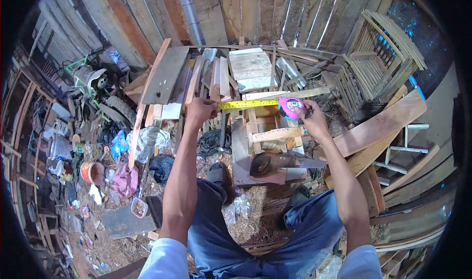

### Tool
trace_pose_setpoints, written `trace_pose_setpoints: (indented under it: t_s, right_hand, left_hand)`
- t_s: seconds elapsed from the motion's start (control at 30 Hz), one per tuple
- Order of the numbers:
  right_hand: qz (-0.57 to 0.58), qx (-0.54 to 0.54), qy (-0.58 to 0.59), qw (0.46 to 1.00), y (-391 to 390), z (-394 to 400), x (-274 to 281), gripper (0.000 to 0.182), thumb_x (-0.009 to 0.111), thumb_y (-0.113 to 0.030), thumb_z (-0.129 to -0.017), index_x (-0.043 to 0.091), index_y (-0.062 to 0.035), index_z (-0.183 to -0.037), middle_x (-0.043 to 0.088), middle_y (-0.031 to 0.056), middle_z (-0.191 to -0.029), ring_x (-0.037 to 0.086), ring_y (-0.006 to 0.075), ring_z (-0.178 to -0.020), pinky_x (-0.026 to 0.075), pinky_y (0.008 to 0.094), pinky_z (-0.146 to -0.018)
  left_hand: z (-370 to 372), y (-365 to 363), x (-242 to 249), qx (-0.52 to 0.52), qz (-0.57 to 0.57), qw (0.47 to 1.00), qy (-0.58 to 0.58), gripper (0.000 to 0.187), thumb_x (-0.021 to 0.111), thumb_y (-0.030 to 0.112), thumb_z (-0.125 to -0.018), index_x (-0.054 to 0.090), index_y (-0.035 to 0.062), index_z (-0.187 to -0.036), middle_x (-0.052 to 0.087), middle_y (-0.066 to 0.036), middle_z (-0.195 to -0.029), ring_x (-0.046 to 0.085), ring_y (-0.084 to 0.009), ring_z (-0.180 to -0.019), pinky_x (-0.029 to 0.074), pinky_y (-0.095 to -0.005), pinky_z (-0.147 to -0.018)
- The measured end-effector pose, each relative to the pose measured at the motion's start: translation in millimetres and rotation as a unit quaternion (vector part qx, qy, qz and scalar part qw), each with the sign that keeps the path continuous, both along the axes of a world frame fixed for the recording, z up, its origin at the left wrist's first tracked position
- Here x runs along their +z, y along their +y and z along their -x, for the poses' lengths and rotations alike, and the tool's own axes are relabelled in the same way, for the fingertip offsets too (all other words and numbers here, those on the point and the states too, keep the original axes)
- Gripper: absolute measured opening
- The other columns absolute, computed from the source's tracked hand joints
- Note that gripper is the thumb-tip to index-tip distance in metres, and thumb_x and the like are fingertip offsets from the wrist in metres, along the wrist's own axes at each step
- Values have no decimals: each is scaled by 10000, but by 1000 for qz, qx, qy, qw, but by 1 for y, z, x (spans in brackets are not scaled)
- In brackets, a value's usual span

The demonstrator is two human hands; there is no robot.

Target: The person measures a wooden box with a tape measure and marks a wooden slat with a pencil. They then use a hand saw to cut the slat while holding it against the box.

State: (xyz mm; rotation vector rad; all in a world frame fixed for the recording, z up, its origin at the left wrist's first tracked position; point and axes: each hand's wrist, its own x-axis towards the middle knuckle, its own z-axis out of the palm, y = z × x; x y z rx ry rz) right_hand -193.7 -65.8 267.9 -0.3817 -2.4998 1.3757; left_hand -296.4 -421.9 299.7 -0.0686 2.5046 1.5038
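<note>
A pink tape measure sits in my right hand, whose fingers wrap round its case. Its yellow blade is drawn out to the left, level and straight. At the blade's free end, my left hand pinches the tip between closed fingers. Below the blade stands a small wooden frame with a pale crosspiece. A handsaw with a dark wooden handle lies on the low bench in front of my knees.
Planks and offcuts are piled against the board wall. A slatted wooden chair stands at the back right, with a long plank slanting below it. On the littered ground at left are a bucket and a pink cloth.
</note>
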Motion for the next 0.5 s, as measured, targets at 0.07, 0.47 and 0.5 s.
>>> trace_pose_setpoints:
  t_s: [0.07,0.47,0.5]
  right_hand:
    - [-21,6,-22,1000,0,2,-4,672,787,-419,-739,532,-47,-1237,621,160,-1132,589,271,-1075,435,357,-933]
    - [-64,19,9,998,-27,0,5,868,881,-339,-609,424,-16,-1273,581,195,-1188,577,314,-1104,458,389,-946]
    - [-76,15,3,997,-29,0,9,851,878,-333,-615,431,-15,-1267,591,194,-1173,585,313,-1091,463,387,-940]
  left_hand:
    - [-4,1,4,14,-62,997,-45,241,690,121,-857,654,-108,-925,684,-154,-768,680,-179,-618,577,-265,-574]
    - [6,18,-29,-16,-230,965,-124,313,724,51,-812,554,-22,-1064,630,-95,-913,676,-206,-788,598,-288,-725]
    - [8,17,-32,-18,-226,966,-126,309,725,46,-809,560,-18,-1062,632,-93,-918,674,-198,-794,593,-276,-718]
